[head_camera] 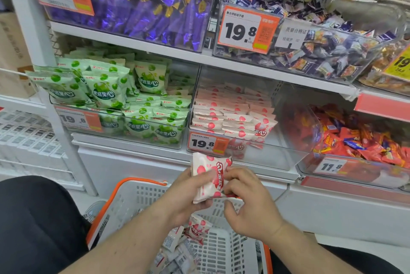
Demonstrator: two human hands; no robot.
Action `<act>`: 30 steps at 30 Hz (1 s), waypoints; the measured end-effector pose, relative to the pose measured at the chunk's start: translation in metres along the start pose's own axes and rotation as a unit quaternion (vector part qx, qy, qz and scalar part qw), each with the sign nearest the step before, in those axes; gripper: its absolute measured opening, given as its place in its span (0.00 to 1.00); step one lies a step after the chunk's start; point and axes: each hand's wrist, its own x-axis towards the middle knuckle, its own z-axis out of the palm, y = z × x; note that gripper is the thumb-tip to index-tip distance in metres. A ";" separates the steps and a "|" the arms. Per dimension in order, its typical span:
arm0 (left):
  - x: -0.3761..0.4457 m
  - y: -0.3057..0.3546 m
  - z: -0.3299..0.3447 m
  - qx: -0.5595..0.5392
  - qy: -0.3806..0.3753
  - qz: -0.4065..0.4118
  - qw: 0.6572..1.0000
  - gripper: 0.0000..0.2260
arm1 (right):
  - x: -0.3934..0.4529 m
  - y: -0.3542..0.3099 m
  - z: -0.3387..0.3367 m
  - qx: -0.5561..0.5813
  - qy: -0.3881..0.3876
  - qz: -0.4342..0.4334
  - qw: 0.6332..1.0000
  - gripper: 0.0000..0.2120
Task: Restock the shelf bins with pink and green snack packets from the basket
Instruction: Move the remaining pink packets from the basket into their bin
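Observation:
Both hands hold a small stack of pink snack packets [209, 176] above the white basket [142, 198] with its orange rim. My left hand [187, 193] grips the stack from the left, and my right hand [246, 198] pinches its right edge. Several more pink packets [196, 230] lie in the basket below. Just above the hands, the clear pink-packet bin [286, 151] is filled on its left side with stacked pink packets [230, 114]. To its left, the green-packet bin [175, 144] is heaped with green packets [124, 96].
Bins of purple candy [144, 7] and mixed dark wrappers [321, 51] sit on the shelf above. A bin of red and orange snacks [366, 138] stands to the right. Price tags hang on the bin fronts. My dark-clothed legs flank the basket.

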 end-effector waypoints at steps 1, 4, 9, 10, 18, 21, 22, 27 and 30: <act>0.001 0.001 -0.003 0.044 0.012 0.014 0.999 0.12 | 0.001 -0.002 -0.002 0.007 -0.008 0.013 1.000 0.04; 0.006 0.008 -0.011 0.131 0.023 0.058 0.989 0.13 | 0.011 -0.002 -0.011 -0.010 0.009 0.091 0.996 0.09; 0.010 0.027 -0.012 0.311 -0.042 0.134 0.940 0.16 | 0.037 -0.004 -0.033 0.009 -0.198 0.262 0.945 0.51; 0.012 0.030 -0.010 0.358 -0.060 0.154 0.919 0.15 | 0.039 -0.002 -0.034 0.015 -0.226 0.260 0.939 0.53; 0.023 0.045 0.012 0.373 -0.074 0.249 0.891 0.27 | 0.039 0.009 -0.040 0.153 -0.129 0.334 0.921 0.20; 0.025 0.047 0.011 0.187 -0.073 0.212 0.956 0.36 | 0.038 0.012 -0.045 0.282 -0.049 0.380 0.880 0.17; 0.026 0.046 0.013 0.190 -0.090 0.205 0.956 0.36 | 0.038 0.011 -0.047 0.312 -0.035 0.389 0.866 0.16; 0.033 0.048 0.030 0.289 -0.110 0.185 0.933 0.22 | 0.042 0.018 -0.063 0.326 -0.046 0.390 0.860 0.14; 0.044 0.060 0.042 0.365 -0.126 0.204 0.900 0.22 | 0.047 0.028 -0.076 0.311 -0.051 0.381 0.869 0.17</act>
